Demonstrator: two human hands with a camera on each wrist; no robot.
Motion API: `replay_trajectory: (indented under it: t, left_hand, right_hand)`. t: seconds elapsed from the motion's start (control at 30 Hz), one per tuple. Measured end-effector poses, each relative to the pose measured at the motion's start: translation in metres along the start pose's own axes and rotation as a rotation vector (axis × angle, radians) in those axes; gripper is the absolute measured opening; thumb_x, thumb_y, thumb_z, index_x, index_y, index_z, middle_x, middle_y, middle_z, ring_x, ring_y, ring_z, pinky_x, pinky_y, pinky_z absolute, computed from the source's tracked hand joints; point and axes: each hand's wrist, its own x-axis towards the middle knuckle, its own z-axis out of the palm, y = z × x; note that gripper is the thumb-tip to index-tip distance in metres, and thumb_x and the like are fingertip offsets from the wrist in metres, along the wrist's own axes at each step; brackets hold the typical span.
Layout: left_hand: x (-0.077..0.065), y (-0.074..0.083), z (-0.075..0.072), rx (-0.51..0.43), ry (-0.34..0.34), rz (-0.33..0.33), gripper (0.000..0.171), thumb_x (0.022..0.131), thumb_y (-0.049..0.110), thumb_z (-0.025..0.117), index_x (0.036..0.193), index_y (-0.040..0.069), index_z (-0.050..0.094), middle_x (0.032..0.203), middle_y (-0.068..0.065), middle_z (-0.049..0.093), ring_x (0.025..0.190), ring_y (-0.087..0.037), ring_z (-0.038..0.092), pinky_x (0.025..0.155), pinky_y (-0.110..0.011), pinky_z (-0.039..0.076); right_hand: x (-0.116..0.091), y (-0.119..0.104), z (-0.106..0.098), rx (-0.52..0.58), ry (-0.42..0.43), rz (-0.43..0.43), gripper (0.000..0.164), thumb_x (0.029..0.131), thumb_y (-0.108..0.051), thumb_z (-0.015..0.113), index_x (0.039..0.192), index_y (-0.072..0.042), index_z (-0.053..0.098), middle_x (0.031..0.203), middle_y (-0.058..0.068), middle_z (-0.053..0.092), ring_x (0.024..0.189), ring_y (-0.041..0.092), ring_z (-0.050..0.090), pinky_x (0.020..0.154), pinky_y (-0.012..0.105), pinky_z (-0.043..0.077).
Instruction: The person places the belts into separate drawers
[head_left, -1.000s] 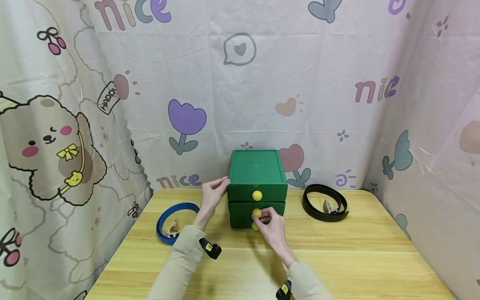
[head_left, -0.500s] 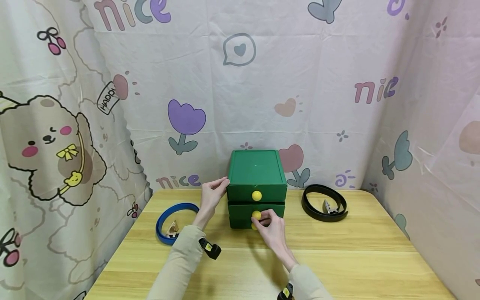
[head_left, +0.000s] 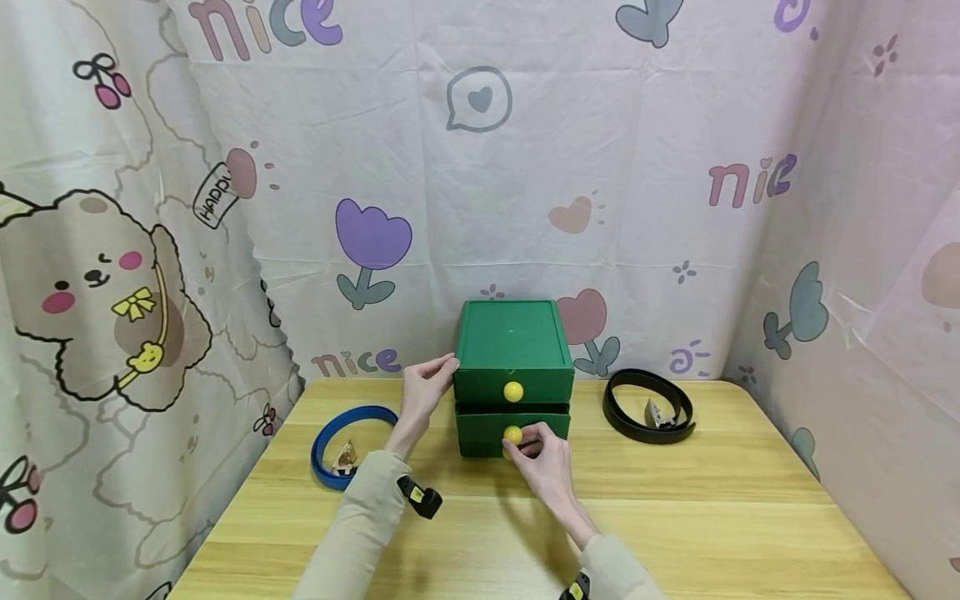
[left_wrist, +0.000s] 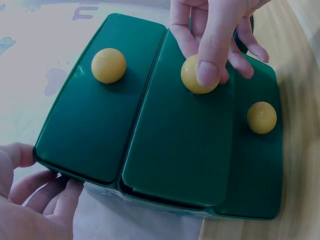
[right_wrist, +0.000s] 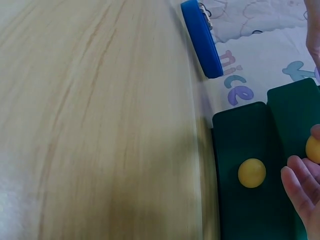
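Currently, the smooth, round yellow knob (head_left: 513, 434) of the flat-fronted green middle drawer (left_wrist: 175, 150), which is set partly out of the glossy green three-drawer box (head_left: 513, 333) on the pale wood-grain table (head_left: 712, 508), is pinched by the right hand (head_left: 546, 458), and the box's upper left corner is held by the bent fingers of the left hand (head_left: 423, 388). The pinch could be lost on the knob's curve; the box could be dragged forward if the left hold were slackened, or the drawer's front tipped down if drawn too far.

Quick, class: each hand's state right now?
Left hand: holding the green cabinet by its corner.
Right hand: pinching the yellow knob of the middle drawer.
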Motion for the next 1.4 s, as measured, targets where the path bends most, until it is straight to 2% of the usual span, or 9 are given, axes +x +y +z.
replay_trajectory:
  t: [0.33, 0.47, 0.7, 0.97, 1.1, 1.4]
  left_hand:
    - [0.000, 0.000, 0.000, -0.005, -0.001, 0.002, 0.033, 0.097, 0.013, 0.067, 0.126, -0.002, 0.068, 0.131, -0.024, 0.066, 0.104, -0.008, 0.067, 0.105, -0.047, 0.050]
    - [0.000, -0.001, 0.000, -0.003, -0.005, -0.002, 0.034, 0.097, 0.014, 0.067, 0.127, -0.002, 0.068, 0.131, -0.024, 0.065, 0.104, -0.008, 0.067, 0.105, -0.045, 0.050]
    - [0.000, -0.002, -0.001, -0.011, -0.014, -0.006, 0.034, 0.097, 0.014, 0.066, 0.128, -0.002, 0.067, 0.133, -0.024, 0.065, 0.111, -0.015, 0.066, 0.105, -0.045, 0.050]
    - [0.001, -0.002, -0.001, 0.007, -0.014, -0.003, 0.034, 0.098, 0.015, 0.066, 0.128, -0.001, 0.068, 0.132, -0.023, 0.066, 0.107, -0.010, 0.067, 0.104, -0.043, 0.050]
    - [0.000, -0.001, -0.001, 0.009, -0.014, 0.001, 0.034, 0.098, 0.015, 0.066, 0.127, -0.001, 0.068, 0.132, -0.023, 0.066, 0.108, -0.012, 0.067, 0.105, -0.045, 0.050]
    - [0.000, -0.001, -0.001, -0.003, -0.012, -0.002, 0.034, 0.098, 0.015, 0.066, 0.128, -0.001, 0.068, 0.132, -0.023, 0.065, 0.109, -0.011, 0.067, 0.106, -0.046, 0.049]
  right_hand:
    - [-0.004, -0.002, -0.002, 0.000, -0.006, 0.009, 0.023, 0.076, -0.014, 0.088, 0.086, -0.010, 0.068, 0.076, 0.005, 0.074, 0.062, 0.004, 0.065, 0.059, 0.017, 0.055]
    - [-0.007, -0.001, -0.003, -0.010, -0.008, -0.001, 0.022, 0.077, -0.014, 0.088, 0.086, -0.010, 0.068, 0.076, 0.007, 0.074, 0.062, 0.005, 0.065, 0.059, 0.017, 0.054]
    - [-0.009, -0.004, -0.006, -0.019, -0.023, 0.022, 0.022, 0.077, -0.015, 0.088, 0.086, -0.012, 0.068, 0.077, 0.009, 0.075, 0.061, 0.001, 0.063, 0.059, 0.016, 0.053]
    - [-0.013, -0.004, -0.007, -0.025, -0.015, -0.012, 0.023, 0.075, -0.014, 0.088, 0.085, -0.010, 0.068, 0.074, 0.010, 0.074, 0.058, 0.000, 0.063, 0.056, 0.013, 0.052]
    - [-0.015, -0.003, -0.008, -0.029, -0.024, -0.028, 0.022, 0.077, -0.014, 0.087, 0.085, -0.009, 0.067, 0.074, 0.008, 0.074, 0.058, -0.001, 0.062, 0.056, 0.014, 0.052]
    - [-0.019, -0.009, -0.012, -0.021, -0.038, 0.022, 0.023, 0.075, -0.014, 0.089, 0.085, -0.014, 0.068, 0.074, 0.001, 0.073, 0.059, -0.001, 0.062, 0.057, 0.017, 0.054]
